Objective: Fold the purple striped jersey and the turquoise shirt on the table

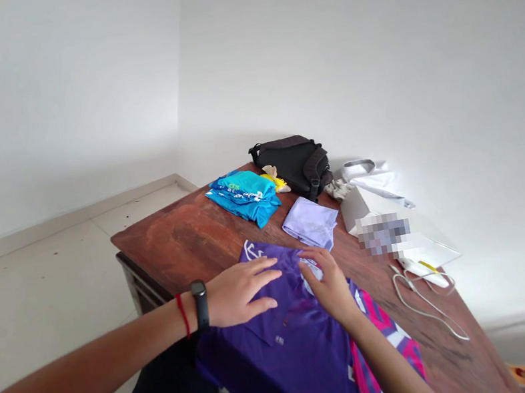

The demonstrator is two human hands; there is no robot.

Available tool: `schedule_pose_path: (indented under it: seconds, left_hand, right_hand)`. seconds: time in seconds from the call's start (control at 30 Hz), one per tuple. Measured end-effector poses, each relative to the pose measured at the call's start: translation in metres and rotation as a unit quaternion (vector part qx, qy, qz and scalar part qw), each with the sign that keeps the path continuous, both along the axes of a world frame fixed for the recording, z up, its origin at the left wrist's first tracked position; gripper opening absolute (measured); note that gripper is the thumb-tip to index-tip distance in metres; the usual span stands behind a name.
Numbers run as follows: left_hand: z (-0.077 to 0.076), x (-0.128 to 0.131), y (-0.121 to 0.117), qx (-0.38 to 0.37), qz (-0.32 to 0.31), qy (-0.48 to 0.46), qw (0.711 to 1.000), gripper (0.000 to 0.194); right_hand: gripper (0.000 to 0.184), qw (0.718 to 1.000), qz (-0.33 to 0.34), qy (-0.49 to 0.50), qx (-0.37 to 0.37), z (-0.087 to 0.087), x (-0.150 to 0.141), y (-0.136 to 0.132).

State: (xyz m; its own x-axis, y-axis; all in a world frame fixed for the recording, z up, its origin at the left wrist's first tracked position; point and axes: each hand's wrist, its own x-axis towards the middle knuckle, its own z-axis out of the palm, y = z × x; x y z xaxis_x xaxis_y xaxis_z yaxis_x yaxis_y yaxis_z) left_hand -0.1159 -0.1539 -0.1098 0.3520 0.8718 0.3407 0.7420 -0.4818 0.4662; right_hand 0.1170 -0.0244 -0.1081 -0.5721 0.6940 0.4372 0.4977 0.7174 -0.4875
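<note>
A purple jersey (294, 347) with pink and white patterned parts lies spread over the near end of the table, its near part hanging toward my lap. My left hand (243, 289), with a dark watch and a red cord at the wrist, rests flat over the jersey's upper left, fingers stretched apart. Over the upper right, near a white print, my right hand (327, 283) is bent at the fingers, with thumb and fingers apart. Whether its fingertips touch the cloth I cannot tell. Beyond the jersey lies a folded lavender cloth (310, 220).
Folded blue shirts (245, 196) and a yellow cloth (274, 179) lie at the far end of the wooden table (168, 240), beside a black backpack (287, 165). Along the right stand a white box (400, 226), a white cable (433, 315) and white straps (364, 168). Walls rise behind.
</note>
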Motion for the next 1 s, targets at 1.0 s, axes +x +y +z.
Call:
schedule_pose_path:
  seconds: [1.0]
  left_hand:
    - [-0.048,0.002,0.030,0.048,0.039,0.150,0.987,0.057]
  right_hand:
    - [0.031,0.949,-0.310,-0.051,-0.020,-0.059,0.231,-0.172]
